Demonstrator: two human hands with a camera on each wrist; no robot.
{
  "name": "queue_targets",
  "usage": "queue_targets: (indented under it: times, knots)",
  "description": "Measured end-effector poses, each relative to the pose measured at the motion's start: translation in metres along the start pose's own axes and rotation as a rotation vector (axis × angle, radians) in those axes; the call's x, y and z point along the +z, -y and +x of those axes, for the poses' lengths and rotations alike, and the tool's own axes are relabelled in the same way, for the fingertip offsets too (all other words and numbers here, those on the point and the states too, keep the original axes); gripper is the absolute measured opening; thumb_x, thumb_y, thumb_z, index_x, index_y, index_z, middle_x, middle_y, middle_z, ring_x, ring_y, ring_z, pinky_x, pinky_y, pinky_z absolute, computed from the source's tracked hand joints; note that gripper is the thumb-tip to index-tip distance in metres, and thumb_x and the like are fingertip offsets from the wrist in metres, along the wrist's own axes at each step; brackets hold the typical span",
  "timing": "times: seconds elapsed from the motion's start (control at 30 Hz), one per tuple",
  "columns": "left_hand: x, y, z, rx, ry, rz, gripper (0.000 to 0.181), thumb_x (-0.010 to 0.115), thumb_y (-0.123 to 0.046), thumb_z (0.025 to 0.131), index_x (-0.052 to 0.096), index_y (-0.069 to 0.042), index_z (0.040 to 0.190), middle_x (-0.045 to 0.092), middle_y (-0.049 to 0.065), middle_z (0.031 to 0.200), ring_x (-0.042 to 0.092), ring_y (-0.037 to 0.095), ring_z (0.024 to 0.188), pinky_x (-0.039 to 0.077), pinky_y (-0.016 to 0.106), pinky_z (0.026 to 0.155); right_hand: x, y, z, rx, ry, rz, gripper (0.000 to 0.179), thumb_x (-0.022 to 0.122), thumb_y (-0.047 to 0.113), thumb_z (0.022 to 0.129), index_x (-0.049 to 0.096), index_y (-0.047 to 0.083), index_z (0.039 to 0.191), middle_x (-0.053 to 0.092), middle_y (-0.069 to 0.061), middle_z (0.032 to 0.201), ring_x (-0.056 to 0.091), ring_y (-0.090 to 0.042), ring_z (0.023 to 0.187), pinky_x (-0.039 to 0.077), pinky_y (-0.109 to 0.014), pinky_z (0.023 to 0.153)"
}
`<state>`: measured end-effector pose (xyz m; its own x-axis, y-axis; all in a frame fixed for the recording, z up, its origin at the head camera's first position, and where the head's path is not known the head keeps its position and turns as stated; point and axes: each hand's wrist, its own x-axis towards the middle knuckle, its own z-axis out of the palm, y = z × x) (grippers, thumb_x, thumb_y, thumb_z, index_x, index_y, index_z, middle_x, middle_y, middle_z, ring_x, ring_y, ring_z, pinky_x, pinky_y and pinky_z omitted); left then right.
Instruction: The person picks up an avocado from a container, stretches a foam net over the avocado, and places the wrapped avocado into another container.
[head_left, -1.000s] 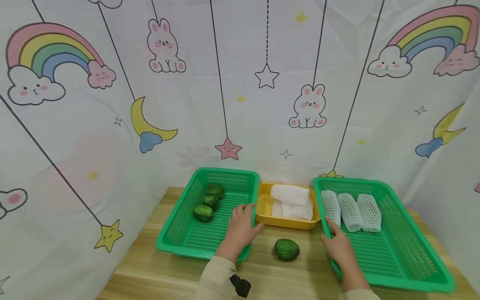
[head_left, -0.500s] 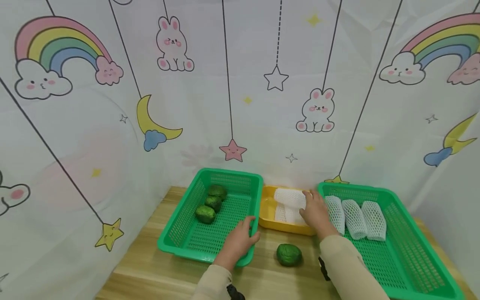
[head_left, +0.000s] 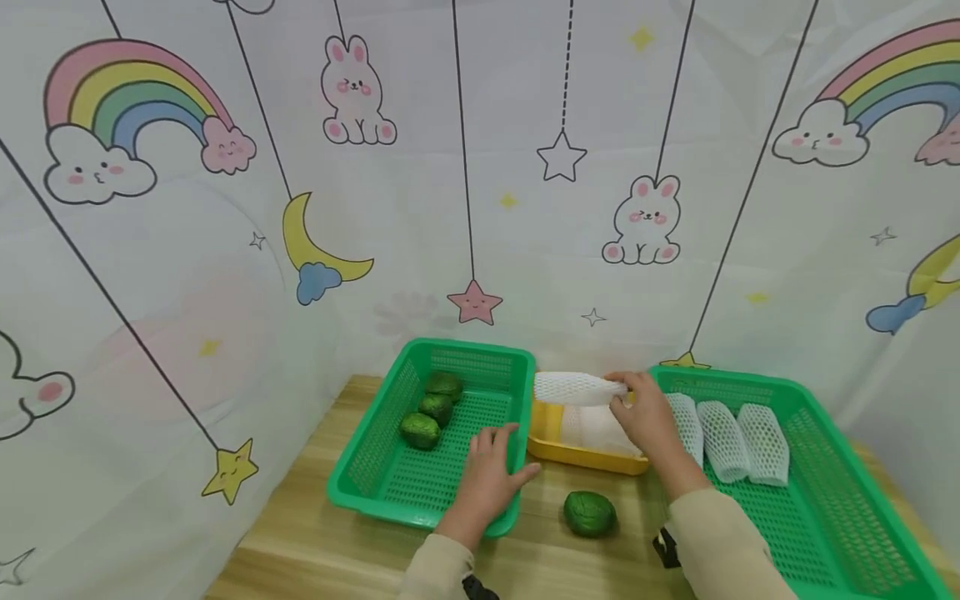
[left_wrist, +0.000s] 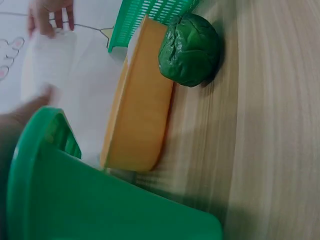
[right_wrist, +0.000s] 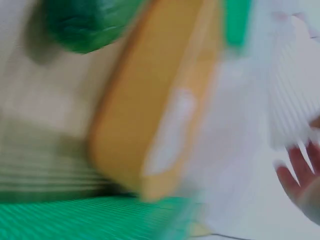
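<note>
My right hand point(head_left: 651, 417) pinches the right end of a white foam net sleeve point(head_left: 573, 388), held level above the yellow basket point(head_left: 585, 457). More white sleeves lie in that basket. My left hand point(head_left: 486, 483) is over the right rim of the left green basket point(head_left: 390, 515), fingers loosely bent and holding nothing. Between the hands, a dark green, wrinkled, shiny fruit point(head_left: 590, 513) sits on the table; its kind is unclear. It also shows in the left wrist view, a wrinkled fruit point(left_wrist: 190, 50) beside the yellow basket's wall. The right wrist view is blurred.
Three similar green fruits point(head_left: 420, 430) lie inside the left basket. A right green basket point(head_left: 810, 517) holds three white net-covered pieces point(head_left: 723, 442) side by side. Behind the wooden table point(head_left: 300, 525) hangs a white printed cloth point(head_left: 405, 208).
My right hand has gone from the right basket's edge to the yellow basket, taken a foam net sleeve and lifted it. My left hand stays near the left basket's rim.
</note>
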<state>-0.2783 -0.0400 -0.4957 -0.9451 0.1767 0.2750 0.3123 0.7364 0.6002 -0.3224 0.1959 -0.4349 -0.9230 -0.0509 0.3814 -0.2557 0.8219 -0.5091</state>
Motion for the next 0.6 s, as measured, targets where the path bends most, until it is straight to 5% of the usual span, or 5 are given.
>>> queue_targets:
  times: [0.13, 0.3, 0.37, 0.47, 0.6]
  knots:
    - [-0.01, -0.019, 0.001, 0.098, -0.108, -0.092, 0.086, 0.068, -0.054, 0.075, 0.031, -0.013, 0.141, 0.034, 0.013, 0.135, 0.032, 0.032, 0.12, 0.032, 0.052, 0.095, -0.024, 0.025, -0.023, -0.18, 0.11, 0.038, 0.034, 0.06, 0.0, 0.085, 0.061, 0.01, 0.117, 0.057, -0.01, 0.111, 0.054, -0.03, 0.094, 0.048, -0.043, 0.072]
    - [-0.017, -0.045, 0.004, 0.061, -0.153, -0.202, 0.113, 0.074, -0.057, 0.068, 0.006, -0.017, 0.148, 0.023, 0.008, 0.145, 0.023, 0.033, 0.128, 0.027, 0.059, 0.097, -0.04, 0.039, -0.039, -0.373, 0.063, -0.056, 0.038, 0.061, -0.011, 0.076, 0.068, 0.014, 0.104, 0.056, -0.001, 0.091, 0.05, -0.017, 0.073, 0.045, -0.028, 0.059]
    - [-0.018, -0.052, 0.004, 0.05, -0.081, -0.208, 0.115, 0.076, -0.057, 0.066, 0.005, -0.02, 0.149, 0.028, 0.004, 0.146, 0.025, 0.033, 0.13, 0.028, 0.058, 0.097, -0.041, 0.04, -0.043, -0.426, 0.027, -0.042, 0.042, 0.06, -0.013, 0.074, 0.069, 0.015, 0.104, 0.055, 0.002, 0.086, 0.046, -0.013, 0.07, 0.041, -0.026, 0.057]
    - [-0.014, -0.057, 0.003, 0.052, 0.151, -0.304, 0.091, 0.072, -0.053, 0.073, 0.027, -0.02, 0.145, 0.05, 0.001, 0.13, 0.045, 0.025, 0.119, 0.038, 0.048, 0.093, -0.039, 0.043, -0.049, -0.402, -0.012, 0.13, 0.046, 0.062, -0.011, 0.077, 0.062, 0.01, 0.118, 0.06, -0.003, 0.1, 0.052, -0.019, 0.086, 0.046, -0.035, 0.071]
    - [-0.005, -0.053, 0.001, 0.01, 0.298, -0.564, 0.041, 0.065, -0.038, 0.086, 0.059, -0.016, 0.12, 0.064, -0.005, 0.101, 0.059, 0.011, 0.089, 0.049, 0.031, 0.074, -0.033, 0.042, -0.063, -0.122, 0.1, 0.441, 0.062, 0.067, 0.011, 0.085, 0.038, 0.005, 0.139, 0.045, -0.016, 0.134, 0.042, -0.032, 0.119, 0.034, -0.054, 0.095]
